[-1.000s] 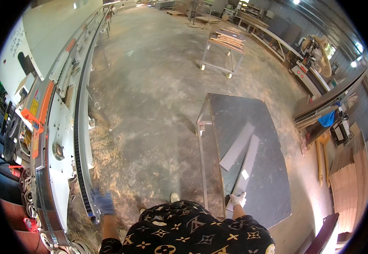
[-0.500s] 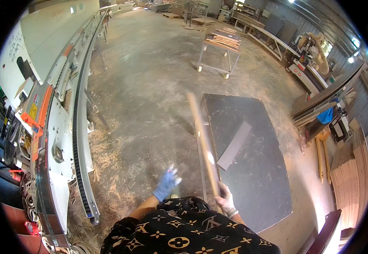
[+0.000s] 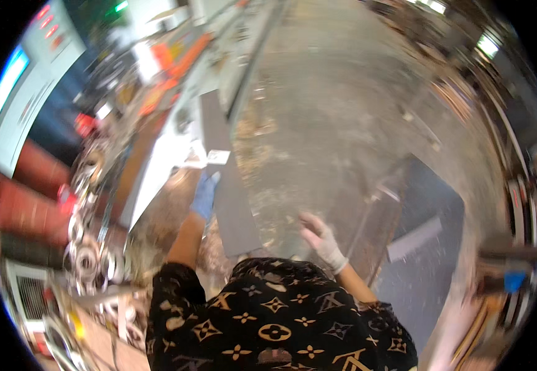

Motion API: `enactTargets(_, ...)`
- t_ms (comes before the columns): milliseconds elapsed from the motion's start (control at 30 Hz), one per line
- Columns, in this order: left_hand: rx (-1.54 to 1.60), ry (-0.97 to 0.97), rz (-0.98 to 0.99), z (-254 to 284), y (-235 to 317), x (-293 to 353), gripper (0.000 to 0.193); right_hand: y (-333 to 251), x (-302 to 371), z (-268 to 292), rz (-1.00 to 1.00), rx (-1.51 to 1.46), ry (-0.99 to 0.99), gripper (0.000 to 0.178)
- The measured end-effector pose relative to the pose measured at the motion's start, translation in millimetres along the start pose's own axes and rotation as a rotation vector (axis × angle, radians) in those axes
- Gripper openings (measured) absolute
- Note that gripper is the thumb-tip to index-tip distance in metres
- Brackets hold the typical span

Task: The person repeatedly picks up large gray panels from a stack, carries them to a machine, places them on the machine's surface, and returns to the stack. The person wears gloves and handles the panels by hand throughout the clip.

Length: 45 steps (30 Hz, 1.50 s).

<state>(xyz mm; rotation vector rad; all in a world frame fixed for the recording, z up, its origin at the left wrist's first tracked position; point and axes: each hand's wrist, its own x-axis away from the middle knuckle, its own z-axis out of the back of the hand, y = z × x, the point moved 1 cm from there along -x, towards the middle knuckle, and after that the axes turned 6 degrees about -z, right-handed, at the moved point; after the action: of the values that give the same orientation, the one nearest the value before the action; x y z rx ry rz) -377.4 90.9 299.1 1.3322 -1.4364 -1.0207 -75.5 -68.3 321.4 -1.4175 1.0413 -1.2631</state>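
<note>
A long, narrow dark grey board (image 3: 238, 216) stands out in front of me on the left, with a small white label (image 3: 217, 157) on its face. Blue-gloved, my left hand (image 3: 204, 196) is closed on the board's left edge. My right hand (image 3: 321, 240), in a white glove, is held over the floor to the right of the board. It touches nothing and its fingers are apart. To its right, a grey strip (image 3: 414, 240) lies on a large dark panel (image 3: 430, 272).
A long machine (image 3: 185, 68) with orange parts runs along the left. A cabinet with a lit screen (image 3: 7, 86) is at far left. Below it lie several rolls of banding (image 3: 87, 260). Wooden strips (image 3: 452, 96) are at the far right. Much is blurred.
My view has swung left toward the machine. The board, upright in my right hand before, is now held by my left. The right hand has let go.
</note>
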Motion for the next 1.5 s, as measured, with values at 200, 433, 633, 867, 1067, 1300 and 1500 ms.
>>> enactTargets(200,-0.432,0.109,-0.06,151,45,28,0.046,60,-10,-52,-0.195,-0.19,-0.019,0.04)
enactTargets(433,-0.738,0.08,-0.065,294,68,0,0.046,75,-23,-104,-0.201,-0.246,-0.04,0.036)
enactTargets(633,-1.306,0.784,0.111,326,145,-23,0.059,67,-32,-137,-0.227,-0.194,0.017,0.033)
enactTargets(867,-1.828,0.559,0.038,294,81,69,0.062,91,-31,-146,-0.331,-0.247,0.099,0.03)
enactTargets(1067,-1.672,0.818,0.326,316,82,84,0.069,87,-54,-154,-0.337,-0.225,0.019,0.03)
enactTargets(1300,-1.533,0.939,0.372,309,79,46,0.069,65,-78,-155,-0.26,-0.173,-0.077,0.033)
enactTargets(1500,-1.52,0.94,0.373,303,82,43,0.069,72,-83,-140,-0.316,-0.063,-0.103,0.039)
